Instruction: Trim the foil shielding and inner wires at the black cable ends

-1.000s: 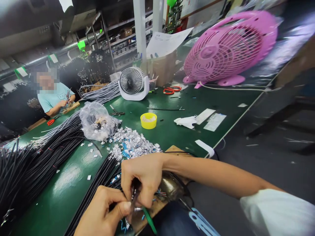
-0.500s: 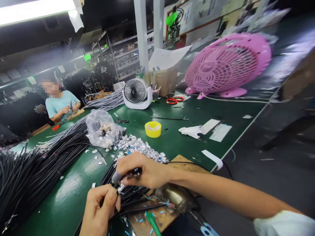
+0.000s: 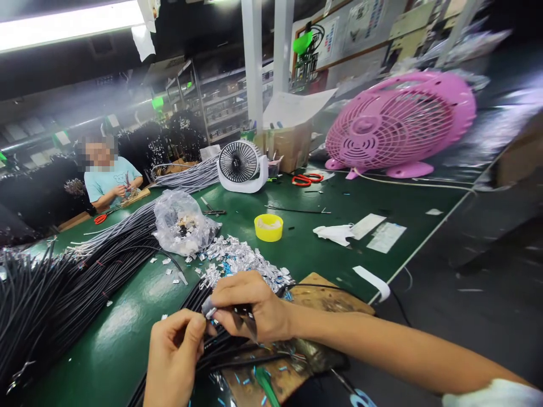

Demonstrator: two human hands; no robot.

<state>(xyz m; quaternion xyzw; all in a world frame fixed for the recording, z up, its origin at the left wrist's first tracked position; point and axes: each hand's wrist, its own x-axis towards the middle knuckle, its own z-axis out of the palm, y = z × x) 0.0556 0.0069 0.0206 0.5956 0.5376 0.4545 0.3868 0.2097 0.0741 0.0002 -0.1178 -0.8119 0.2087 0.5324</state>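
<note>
My left hand [image 3: 175, 355] is closed, thumb against forefinger, pinching the end of a black cable that is mostly hidden by the fingers. Close beside it, my right hand [image 3: 257, 305] curls round a dark metal tool [image 3: 245, 321], whose kind I cannot make out. Something grey wraps one of its fingertips, which meets the left fingertips at the cable end. Under both hands run several black cables [image 3: 231, 345]. A heap of silvery foil scraps [image 3: 250, 260] lies just beyond. Below is a worn wooden board [image 3: 335, 294] with blue bits on it and a green handle [image 3: 266, 385].
A large black cable bundle [image 3: 85, 282] fills the left. Farther back are a plastic bag [image 3: 180, 223], yellow tape roll [image 3: 268, 228], small white fan [image 3: 241, 167], red-handled scissors [image 3: 307, 180] and pink fan [image 3: 403, 127]. A co-worker [image 3: 114, 178] sits at far left.
My right hand has turned slightly and moved a little right, showing more of the dark tool. The foil piece at the left fingertips no longer shows. The whole view has shifted slightly.
</note>
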